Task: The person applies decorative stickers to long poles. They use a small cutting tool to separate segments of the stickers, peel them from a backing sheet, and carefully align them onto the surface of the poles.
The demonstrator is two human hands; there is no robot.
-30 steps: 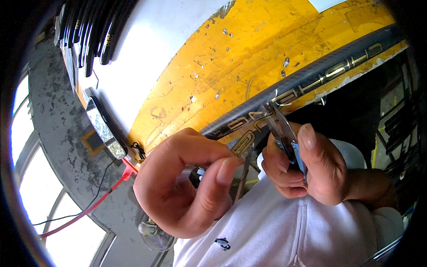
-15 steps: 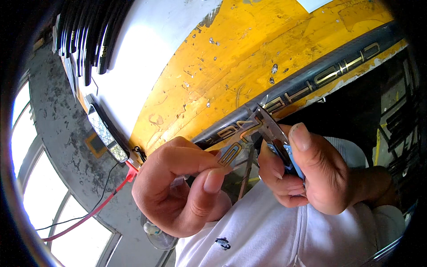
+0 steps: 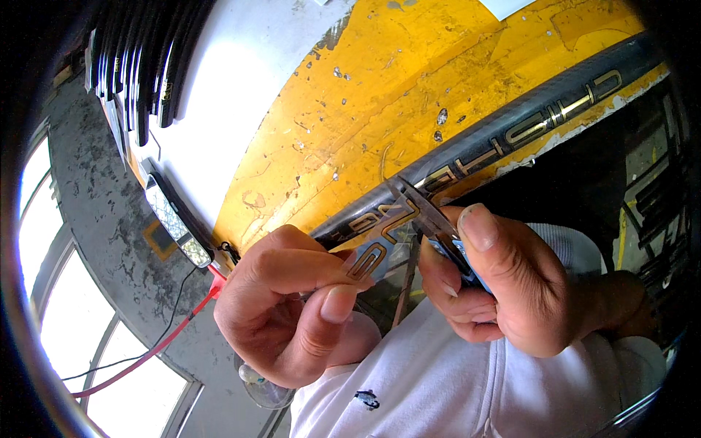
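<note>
My left hand (image 3: 296, 310) is closed, pinching a clear decal strip (image 3: 387, 244) with gold-outlined lettering between thumb and forefinger. My right hand (image 3: 511, 292) grips small scissors (image 3: 443, 226) with blue handles. The metal blades meet the far end of the strip; how far they are closed is hard to see. Behind the blades, a dark glossy tube (image 3: 504, 135) bearing gold-outlined letters lies along the near edge of the worn yellow tabletop (image 3: 328, 139). Neither hand touches the tube.
Several black tubes (image 3: 146, 66) lie on a white surface (image 3: 226, 80) at the upper left. A framed mirror-like object (image 3: 171, 219) stands near the table corner, with a red cable (image 3: 153, 347) running from there. White paper (image 3: 507, 6) lies at the top.
My right hand and the scissors have shifted slightly left along the decal strip. My left hand has moved a little left too, still pinching the strip.
</note>
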